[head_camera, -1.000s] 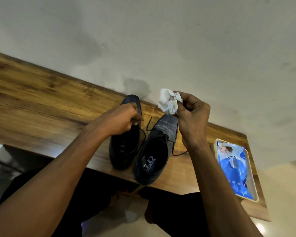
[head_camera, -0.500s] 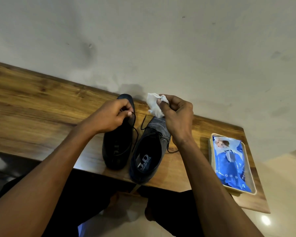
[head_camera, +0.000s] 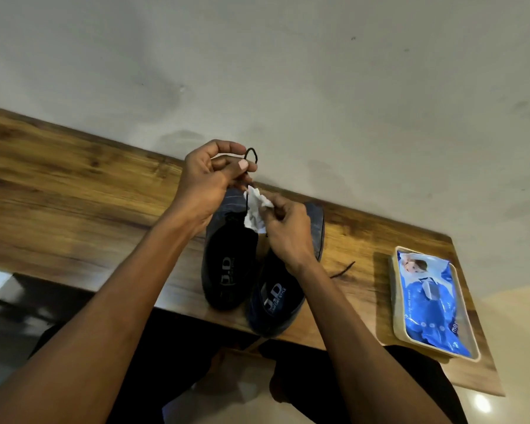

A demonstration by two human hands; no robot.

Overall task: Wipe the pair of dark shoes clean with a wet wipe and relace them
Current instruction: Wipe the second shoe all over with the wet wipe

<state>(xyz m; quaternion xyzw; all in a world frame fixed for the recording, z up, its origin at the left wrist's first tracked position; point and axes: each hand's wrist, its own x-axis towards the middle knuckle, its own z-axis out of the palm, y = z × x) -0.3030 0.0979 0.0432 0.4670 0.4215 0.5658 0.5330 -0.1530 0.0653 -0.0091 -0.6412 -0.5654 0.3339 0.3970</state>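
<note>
- Both hands sit at frame centre: my left hand [head_camera: 208, 182] pinches a black lace [head_camera: 251, 154] loop, and my right hand [head_camera: 288, 231] pinches the crumpled wet wipe [head_camera: 255, 212].
- Dark shoes [head_camera: 227, 270] stand side by side, touching, just below the hands.
- Risk, I judge: the lace could slip free or drag a shoe off the near edge.
- Wooden desk [head_camera: 74, 203] against a pale wall [head_camera: 288, 71]; wipes pack [head_camera: 432, 304] in a tray, lower right.

The table [head_camera: 74, 209] is wood-grained with a warm, slightly glossy finish. Both shoes [head_camera: 227, 270] look like dark matt leather (the uppers faintly lined), with black matt insoles printed in pale letters. The wet wipe [head_camera: 255, 214] is soft, crumpled white cloth-like paper. At three o'clock, a shiny blue plastic wipes pack [head_camera: 429, 304] sits in a smooth cream plastic tray [head_camera: 393, 301]. The lace [head_camera: 251, 153] is thin black cord.
</note>
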